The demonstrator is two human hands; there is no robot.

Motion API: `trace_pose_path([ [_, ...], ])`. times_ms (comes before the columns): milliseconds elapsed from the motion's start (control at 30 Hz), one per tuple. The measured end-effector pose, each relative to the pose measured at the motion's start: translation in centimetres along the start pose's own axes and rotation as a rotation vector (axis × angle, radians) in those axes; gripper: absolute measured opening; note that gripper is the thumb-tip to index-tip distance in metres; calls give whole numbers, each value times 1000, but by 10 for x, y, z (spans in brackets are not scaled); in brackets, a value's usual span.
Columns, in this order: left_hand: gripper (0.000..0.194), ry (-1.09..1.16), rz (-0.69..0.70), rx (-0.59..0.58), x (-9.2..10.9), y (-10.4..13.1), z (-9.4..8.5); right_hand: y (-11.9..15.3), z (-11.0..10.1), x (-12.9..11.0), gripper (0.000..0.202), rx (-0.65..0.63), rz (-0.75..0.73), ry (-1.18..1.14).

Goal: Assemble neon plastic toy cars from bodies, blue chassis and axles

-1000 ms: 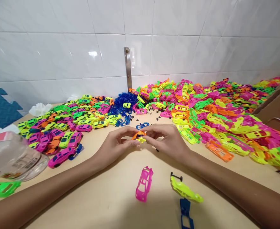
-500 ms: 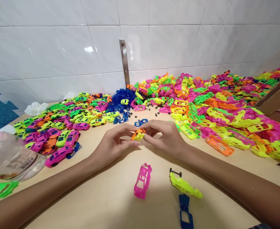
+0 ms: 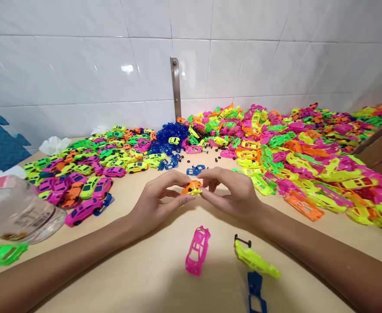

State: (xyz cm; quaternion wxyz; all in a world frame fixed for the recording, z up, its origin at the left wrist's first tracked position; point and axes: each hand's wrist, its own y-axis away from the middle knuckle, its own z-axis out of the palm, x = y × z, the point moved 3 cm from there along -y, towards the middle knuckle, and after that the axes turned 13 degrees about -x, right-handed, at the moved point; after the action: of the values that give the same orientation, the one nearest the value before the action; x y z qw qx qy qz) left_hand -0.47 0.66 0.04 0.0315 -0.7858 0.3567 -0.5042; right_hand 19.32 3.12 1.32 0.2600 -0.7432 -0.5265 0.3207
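Between my two hands is a small toy car (image 3: 191, 188) with an orange body and a yellow part along its near side. My left hand (image 3: 164, 195) pinches one end between thumb and fingers. At the other end, my right hand (image 3: 226, 189) grips it the same way; its fingertips partly hide the car. Nearer on the table lie a pink car shell (image 3: 197, 251), a yellow car piece (image 3: 257, 260) with a black wheel axle (image 3: 243, 241) at its end, and a blue window insert (image 3: 256, 291). Just beyond my hands sits another blue insert (image 3: 195, 170).
Toy cars (image 3: 89, 165) spread over the left of the table (image 3: 151, 278). Blue inserts (image 3: 167, 137) are heaped at the back middle, and car shells (image 3: 295, 156) pile up on the right. A clear plastic container (image 3: 18, 213) lies at the left, beside a green shell (image 3: 3, 254).
The orange car has turned between my fingers and shows more of its side. The whole view has shifted slightly, so everything appears a little lower and to the right.
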Motion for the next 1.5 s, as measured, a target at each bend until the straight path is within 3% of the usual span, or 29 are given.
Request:
trace_pose_path([
  [133, 20, 52, -29, 14, 1, 0, 0, 5, 1, -2, 11, 39, -50, 184],
  [400, 19, 140, -82, 25, -1, 1, 0, 9, 4, -9, 10, -23, -178, 355],
  [567, 22, 440, -203, 2, -4, -4, 6, 4, 3, -10, 13, -99, -138, 494],
  [733, 26, 704, -372, -45, -6, -5, 15, -3, 1, -6, 16, -199, -37, 445],
  [867, 28, 748, -404, -37, -7, -5, 16, -5, -1, -6, 11, -183, 32, 400],
  [1133, 31, 782, -451, -23, -7, -7, 14, -4, 3, -4, 11, -122, 183, 99],
  [1500, 29, 806, -456, 5, -9, -7, 13, 0, 1, -6, 19, -126, 63, 99],
])
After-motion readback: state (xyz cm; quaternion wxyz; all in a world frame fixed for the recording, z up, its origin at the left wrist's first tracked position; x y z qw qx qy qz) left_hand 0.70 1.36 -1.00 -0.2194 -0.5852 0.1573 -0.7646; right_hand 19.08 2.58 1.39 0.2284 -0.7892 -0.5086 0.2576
